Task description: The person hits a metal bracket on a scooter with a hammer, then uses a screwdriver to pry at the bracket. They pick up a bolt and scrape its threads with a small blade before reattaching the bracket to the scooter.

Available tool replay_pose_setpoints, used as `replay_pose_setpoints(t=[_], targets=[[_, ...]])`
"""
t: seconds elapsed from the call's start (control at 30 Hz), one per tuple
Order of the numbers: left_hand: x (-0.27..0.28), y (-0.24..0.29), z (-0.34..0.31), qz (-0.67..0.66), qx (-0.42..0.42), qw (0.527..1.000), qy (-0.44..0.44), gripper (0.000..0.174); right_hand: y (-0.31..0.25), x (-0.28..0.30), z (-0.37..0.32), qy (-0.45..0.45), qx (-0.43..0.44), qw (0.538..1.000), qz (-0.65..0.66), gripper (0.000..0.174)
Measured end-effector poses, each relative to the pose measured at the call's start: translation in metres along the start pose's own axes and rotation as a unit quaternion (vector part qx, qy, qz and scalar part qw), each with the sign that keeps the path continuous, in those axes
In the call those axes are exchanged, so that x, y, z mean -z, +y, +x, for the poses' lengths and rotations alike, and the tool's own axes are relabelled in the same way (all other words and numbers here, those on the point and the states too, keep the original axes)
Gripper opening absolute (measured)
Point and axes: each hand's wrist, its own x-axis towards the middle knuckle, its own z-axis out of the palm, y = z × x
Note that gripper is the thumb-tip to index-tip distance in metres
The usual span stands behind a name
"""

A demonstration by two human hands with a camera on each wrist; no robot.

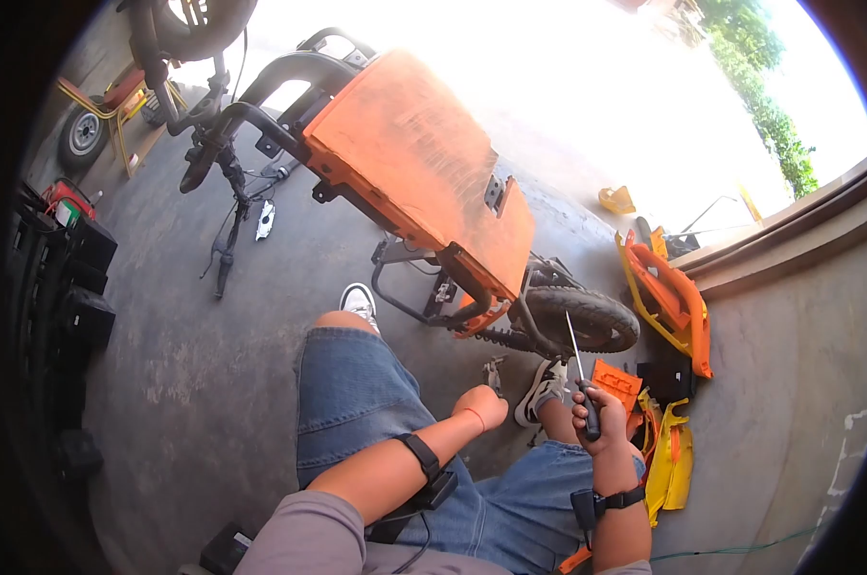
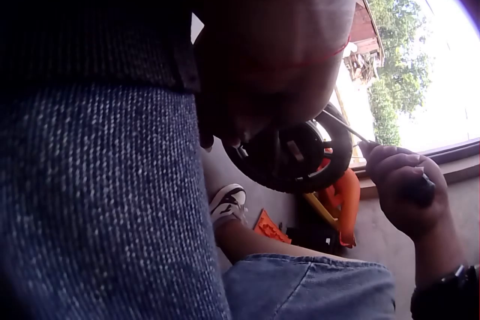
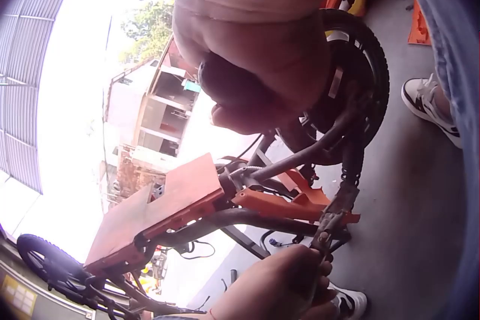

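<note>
My right hand (image 1: pixel 609 433) grips the dark handle of a screwdriver (image 1: pixel 576 353), its long thin metal blade pointing up and away over the rear wheel. Lower and to the left, my left hand (image 1: pixel 481 408) is curled round a worn metal tool that looks like pliers (image 3: pixel 328 228), whose head sticks out past the fist. Before me stands a partly stripped motorbike with an orange body panel (image 1: pixel 405 144), dusty on top. Its rear wheel (image 1: pixel 587 321) with a black tyre is nearest my hands. In the left wrist view, the left hand's fingers are in deep shadow.
Orange and yellow plastic parts (image 1: pixel 678 297) lie by the wall at right, with a yellow piece (image 1: pixel 671 465) beside my right leg. Black boxes (image 1: pixel 84 316) line the left side. Handlebar parts and cables (image 1: pixel 228 216) hang at the bike's front. My shoes (image 1: pixel 360 305) flank the frame.
</note>
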Motion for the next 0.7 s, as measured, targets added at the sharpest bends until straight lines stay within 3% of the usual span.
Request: replay_pose_setpoints(t=[0.23, 0.33, 0.37, 0.43, 0.5, 0.57, 0.63, 0.7], targets=[[0.000, 0.000, 0.001, -0.004, 0.000, 1.000, -0.004, 0.036, -0.016, -0.021, 0.008, 0.008, -0.012, 1.000, -0.007, 0.025], [-0.003, -0.001, 0.002, -0.015, 0.006, 1.000, -0.013, 0.042, -0.035, -0.034, 0.036, -0.010, -0.112, 0.994, -0.001, 0.019], [-0.005, -0.003, 0.007, -0.009, -0.005, 1.000, -0.017, 0.042, -0.040, -0.036, 0.052, 0.024, -0.133, 0.990, -0.045, 0.016], [-0.012, -0.005, 0.006, -0.001, -0.015, 1.000, -0.019, 0.043, -0.042, -0.043, 0.057, 0.042, -0.126, 0.983, -0.127, 0.021], [-0.012, -0.005, 0.008, 0.003, -0.034, 0.999, 0.026, 0.042, -0.055, -0.066, 0.011, 0.001, -0.062, 0.977, -0.203, 0.028], [-0.013, -0.005, 0.004, -0.005, -0.037, 0.999, 0.034, 0.041, -0.066, -0.059, -0.018, -0.023, -0.069, 0.972, -0.222, 0.032], [-0.006, -0.001, 0.002, -0.006, -0.024, 1.000, -0.019, 0.040, -0.069, -0.039, -0.040, 0.014, -0.020, 0.969, -0.247, 0.029], [-0.008, 0.000, 0.006, -0.002, -0.038, 0.999, -0.011, 0.040, -0.064, -0.021, -0.045, 0.074, -0.010, 0.967, -0.244, 0.028]])
